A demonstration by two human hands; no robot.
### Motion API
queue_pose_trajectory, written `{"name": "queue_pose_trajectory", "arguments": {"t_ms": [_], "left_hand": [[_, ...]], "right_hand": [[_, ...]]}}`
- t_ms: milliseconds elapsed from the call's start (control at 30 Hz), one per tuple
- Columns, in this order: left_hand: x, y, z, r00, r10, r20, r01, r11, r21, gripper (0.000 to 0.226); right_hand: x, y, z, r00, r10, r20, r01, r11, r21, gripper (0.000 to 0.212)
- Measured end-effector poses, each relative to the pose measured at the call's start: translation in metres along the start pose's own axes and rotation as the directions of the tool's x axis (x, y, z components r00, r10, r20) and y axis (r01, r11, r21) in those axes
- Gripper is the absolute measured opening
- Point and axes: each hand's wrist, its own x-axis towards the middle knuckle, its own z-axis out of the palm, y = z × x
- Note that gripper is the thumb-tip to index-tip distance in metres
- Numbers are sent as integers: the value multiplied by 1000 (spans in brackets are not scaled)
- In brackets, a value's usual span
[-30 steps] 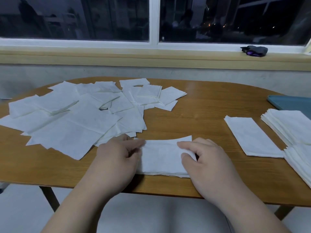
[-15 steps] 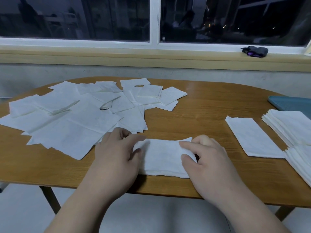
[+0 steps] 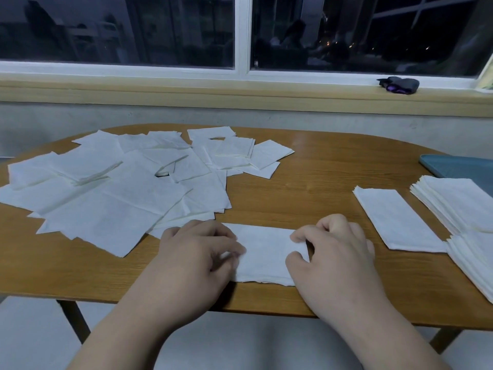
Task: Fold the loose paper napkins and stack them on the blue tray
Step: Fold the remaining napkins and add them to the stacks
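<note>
A folded white napkin [image 3: 264, 252] lies flat near the table's front edge. My left hand [image 3: 192, 260] pinches its left end between thumb and fingers. My right hand [image 3: 333, 257] pinches its right end with curled fingers. Several loose unfolded napkins [image 3: 114, 188] are spread over the left half of the table. One folded napkin [image 3: 397, 218] lies alone to the right. Beyond it two stacks of folded napkins [image 3: 458, 201] sit at the right edge. The blue tray [image 3: 458, 166] shows at the far right, partly cut off by the frame.
The wooden table [image 3: 320, 172] has bare surface in its middle and back right. A window ledge runs behind it, with a dark purple object [image 3: 398, 85] on it. Table legs and a pale floor show below the front edge.
Both hands slid slightly inward along the napkin, and the fingers curled tighter onto its ends. The napkin now lies flatter and squarer.
</note>
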Motion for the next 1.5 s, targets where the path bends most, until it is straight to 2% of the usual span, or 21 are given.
{"name": "queue_pose_trajectory", "arguments": {"t_ms": [133,300,367,500,767,867,967,1100,1300,1400,1500], "left_hand": [[-1,0,-2,999,-27,21,28,999,-16,15],[-2,-1,-6,999,-48,24,48,999,-21,15],[-3,-2,-7,999,-48,13,49,998,-43,15],[-4,-2,-6,998,-56,-28,54,995,-84,17],[0,-5,-1,993,-101,-57,95,991,-94,18],[2,-5,2,993,-97,-68,91,992,-89,19],[2,-6,3,994,-86,-71,81,994,-72,20],[1,-6,3,993,-89,-77,83,994,-74,22],[-1,-3,1,993,-90,-74,86,995,-57,20],[-2,-3,1,993,-84,-78,81,996,-45,19],[-3,-1,2,992,-77,-97,73,996,-49,18]], "right_hand": [[0,1,-1,1000,14,18,-14,1000,27,29],[0,3,-3,999,23,-24,-16,963,270,17],[6,2,-7,999,32,1,-30,926,376,16],[43,-9,-15,1000,9,20,-17,900,435,16],[149,-25,28,992,-15,124,-10,981,195,31],[169,-21,47,993,-20,118,6,993,120,28],[177,-19,55,996,-18,88,12,998,62,20],[174,-16,57,999,-40,32,41,999,-24,27],[152,-6,43,997,-76,28,79,989,-126,20],[139,3,36,997,-49,56,56,990,-127,22],[127,5,13,998,3,63,-3,1000,1,20]]}}
